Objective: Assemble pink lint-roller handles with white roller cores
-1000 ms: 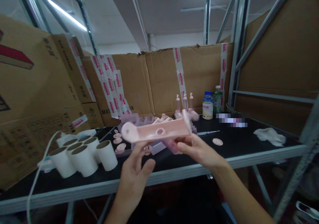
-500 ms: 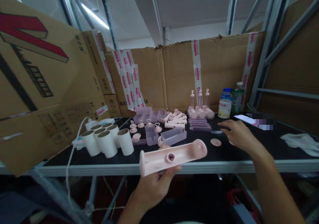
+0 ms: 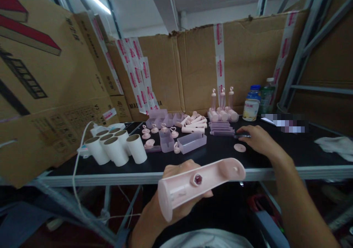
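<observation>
My left hand (image 3: 176,196) grips a long pink plastic housing (image 3: 201,183) in front of the table edge, with a dark red hole in the middle of its face. My right hand (image 3: 257,140) rests on the black table (image 3: 154,167), fingers closed over a thin metal tool (image 3: 242,136). A small pink disc (image 3: 239,147) lies just left of that hand.
On the table stand several white paper tubes (image 3: 116,150), purple trays (image 3: 191,142), pink rollers (image 3: 193,125), pink knobs, two bottles (image 3: 251,106) and a white cloth (image 3: 335,145). Cardboard boxes wall the back and left. Metal rack posts rise at right. A white cable (image 3: 75,174) hangs off the left edge.
My right hand let go of the pink housing and reached to the metal tool on the table. My left hand lowered the housing toward me.
</observation>
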Demonstrator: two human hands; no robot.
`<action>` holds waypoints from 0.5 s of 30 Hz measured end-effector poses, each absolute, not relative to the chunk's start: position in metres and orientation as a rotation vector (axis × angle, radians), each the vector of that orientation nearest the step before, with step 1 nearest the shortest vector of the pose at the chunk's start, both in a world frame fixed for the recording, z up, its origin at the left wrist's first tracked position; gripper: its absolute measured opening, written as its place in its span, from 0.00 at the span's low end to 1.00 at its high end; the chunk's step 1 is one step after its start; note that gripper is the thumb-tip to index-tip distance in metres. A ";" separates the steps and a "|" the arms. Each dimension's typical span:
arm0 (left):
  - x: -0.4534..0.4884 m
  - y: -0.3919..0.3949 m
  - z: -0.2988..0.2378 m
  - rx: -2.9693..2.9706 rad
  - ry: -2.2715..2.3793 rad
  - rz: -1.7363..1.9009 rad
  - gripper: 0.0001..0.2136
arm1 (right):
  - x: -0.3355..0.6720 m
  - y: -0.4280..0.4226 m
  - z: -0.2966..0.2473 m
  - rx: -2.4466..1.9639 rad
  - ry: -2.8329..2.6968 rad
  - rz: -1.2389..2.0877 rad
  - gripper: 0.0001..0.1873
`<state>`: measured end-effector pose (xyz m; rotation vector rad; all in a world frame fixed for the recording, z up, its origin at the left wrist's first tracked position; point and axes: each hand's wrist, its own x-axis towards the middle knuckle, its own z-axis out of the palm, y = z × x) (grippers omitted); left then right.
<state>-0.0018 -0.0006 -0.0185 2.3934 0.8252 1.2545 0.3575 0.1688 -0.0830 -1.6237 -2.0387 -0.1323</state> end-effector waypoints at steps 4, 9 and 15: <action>-0.001 0.000 -0.021 2.413 0.804 1.273 0.21 | 0.357 0.171 -0.084 -1.621 -2.030 -0.133 0.12; 0.000 0.003 -0.021 2.412 0.791 1.321 0.20 | 0.357 0.169 -0.073 -1.616 -1.971 -0.190 0.11; 0.000 0.003 -0.016 2.378 0.800 1.327 0.21 | 0.355 0.160 -0.074 -1.561 -2.002 -0.079 0.10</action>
